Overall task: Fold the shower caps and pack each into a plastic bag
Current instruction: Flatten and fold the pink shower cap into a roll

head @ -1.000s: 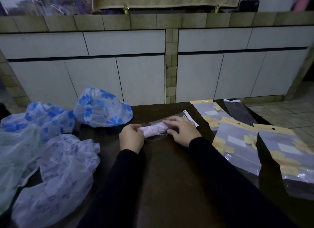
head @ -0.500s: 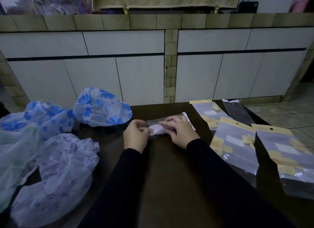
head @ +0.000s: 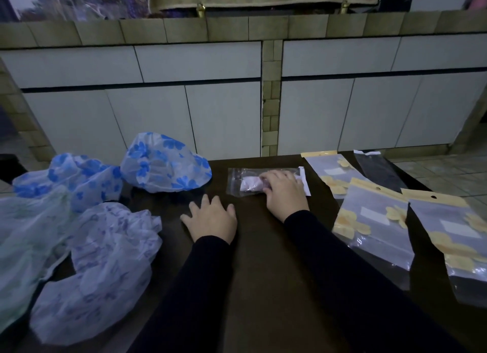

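Crinkled, puffy shower caps (head: 87,236) of thin film, blue-flowered or pale, heap at the left of the dark smooth table (head: 258,286). Left hand (head: 212,217) lies flat, fingers spread. Right hand (head: 284,189) presses a clear plastic bag (head: 238,181) holding a pink folded cap (head: 250,185), fingers together. Glossy flat bags (head: 374,231) with yellow headers fan rightward.

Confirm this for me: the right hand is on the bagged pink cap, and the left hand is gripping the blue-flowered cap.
Not quite. In the head view the left hand lies flat and open on the bare table, apart from the blue-flowered cap. The right hand is indeed on the bagged pink cap.
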The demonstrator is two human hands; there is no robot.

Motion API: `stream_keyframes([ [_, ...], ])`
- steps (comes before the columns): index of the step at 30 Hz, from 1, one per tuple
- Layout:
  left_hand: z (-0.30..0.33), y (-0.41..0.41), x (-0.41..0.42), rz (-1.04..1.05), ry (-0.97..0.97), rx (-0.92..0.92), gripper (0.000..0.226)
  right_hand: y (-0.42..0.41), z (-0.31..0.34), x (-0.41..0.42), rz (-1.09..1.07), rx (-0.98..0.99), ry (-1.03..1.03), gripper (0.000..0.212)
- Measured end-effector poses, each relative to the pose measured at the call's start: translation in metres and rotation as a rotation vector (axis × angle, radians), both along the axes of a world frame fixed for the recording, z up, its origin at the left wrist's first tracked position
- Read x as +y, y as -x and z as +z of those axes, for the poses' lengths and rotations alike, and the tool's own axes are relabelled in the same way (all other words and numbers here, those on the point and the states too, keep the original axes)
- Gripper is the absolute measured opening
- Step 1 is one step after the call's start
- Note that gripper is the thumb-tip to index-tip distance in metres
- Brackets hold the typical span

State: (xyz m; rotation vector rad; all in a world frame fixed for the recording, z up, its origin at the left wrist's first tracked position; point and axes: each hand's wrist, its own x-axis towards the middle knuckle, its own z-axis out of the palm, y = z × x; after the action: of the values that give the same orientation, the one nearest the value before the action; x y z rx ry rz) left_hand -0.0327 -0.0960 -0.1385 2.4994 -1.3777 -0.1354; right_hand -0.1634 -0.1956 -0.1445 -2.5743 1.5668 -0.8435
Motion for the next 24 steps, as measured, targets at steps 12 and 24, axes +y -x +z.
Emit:
stream_keyframes([
  [12, -0.001, 0.0, -0.002, 0.01, 0.011, -0.027, 0.05, -0.026, 0.001, -0.051, -0.015, -0.089, -0.021, 0.033],
  [24, 0.003, 0.0, -0.005, 0.049, 0.052, 0.015, 0.047, -0.042, 0.005, -0.056, 0.051, -0.097, 0.083, 0.039],
])
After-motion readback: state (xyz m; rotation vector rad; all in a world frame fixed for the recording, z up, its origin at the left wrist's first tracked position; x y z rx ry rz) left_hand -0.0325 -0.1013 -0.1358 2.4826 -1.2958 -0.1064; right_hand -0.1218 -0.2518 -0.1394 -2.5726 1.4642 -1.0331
